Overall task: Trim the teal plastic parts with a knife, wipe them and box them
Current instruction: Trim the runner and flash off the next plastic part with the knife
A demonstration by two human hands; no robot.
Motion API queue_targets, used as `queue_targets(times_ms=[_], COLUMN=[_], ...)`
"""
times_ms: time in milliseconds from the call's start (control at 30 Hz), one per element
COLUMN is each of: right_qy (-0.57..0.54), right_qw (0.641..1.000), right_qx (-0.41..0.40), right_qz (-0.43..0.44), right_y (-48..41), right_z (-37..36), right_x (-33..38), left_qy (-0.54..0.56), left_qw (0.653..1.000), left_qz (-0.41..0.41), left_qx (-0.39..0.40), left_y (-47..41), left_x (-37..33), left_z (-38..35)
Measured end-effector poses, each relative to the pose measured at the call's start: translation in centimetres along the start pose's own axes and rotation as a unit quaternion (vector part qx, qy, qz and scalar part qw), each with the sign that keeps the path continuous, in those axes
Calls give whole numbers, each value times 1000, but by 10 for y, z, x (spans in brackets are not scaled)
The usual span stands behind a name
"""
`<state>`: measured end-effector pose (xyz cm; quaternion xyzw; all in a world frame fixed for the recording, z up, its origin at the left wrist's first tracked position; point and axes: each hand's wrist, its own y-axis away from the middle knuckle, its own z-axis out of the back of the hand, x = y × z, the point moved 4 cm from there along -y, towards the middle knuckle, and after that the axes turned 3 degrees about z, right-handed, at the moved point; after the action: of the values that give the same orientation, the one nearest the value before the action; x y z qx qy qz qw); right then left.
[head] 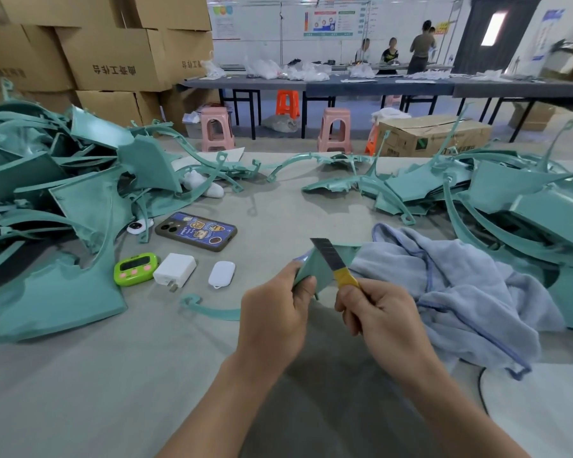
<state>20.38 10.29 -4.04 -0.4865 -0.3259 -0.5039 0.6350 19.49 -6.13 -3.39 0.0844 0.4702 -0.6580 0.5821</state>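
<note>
Teal plastic part (315,269), flat and shiny with one pointy corner, is held up over the grey table (113,375), next to one blue towel (460,285). The left hand (275,312) pinches its near edge. The right hand (377,309) has its fingers curled tight round one yellow knife (334,261); the blade lies across the part, maybe touching it. Two big piles of teal parts lie on the table, a left pile (47,193) and a right pile (510,200).

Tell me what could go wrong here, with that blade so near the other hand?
1. The knife in the right hand lies across the teal part that the left hand pinches. A slip could reach those bare fingers.
2. The blade is pushed far out of its handle, so it might flex or snap under pressure.
3. The blue towel lies right beside the cut and could get snagged.
</note>
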Motion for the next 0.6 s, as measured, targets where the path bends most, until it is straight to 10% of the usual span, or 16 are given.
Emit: queue_targets(times_ms=[300,500,600], right_qy=[-63,11,-60], right_qw=[996,980,992], right_qx=[-47,-136,-99], right_qz=[34,-147,-51], right_y=[2,-15,-12], right_z=[-2,19,14], right_x=[2,-36,-21], left_qy=[13,5,0], left_qw=[1000,1000,1000], left_qz=[-2,-2,-3], left_qx=[0,-10,-14], left_y=[-2,-3,-3], left_x=[0,0,-1], left_z=[0,3,4])
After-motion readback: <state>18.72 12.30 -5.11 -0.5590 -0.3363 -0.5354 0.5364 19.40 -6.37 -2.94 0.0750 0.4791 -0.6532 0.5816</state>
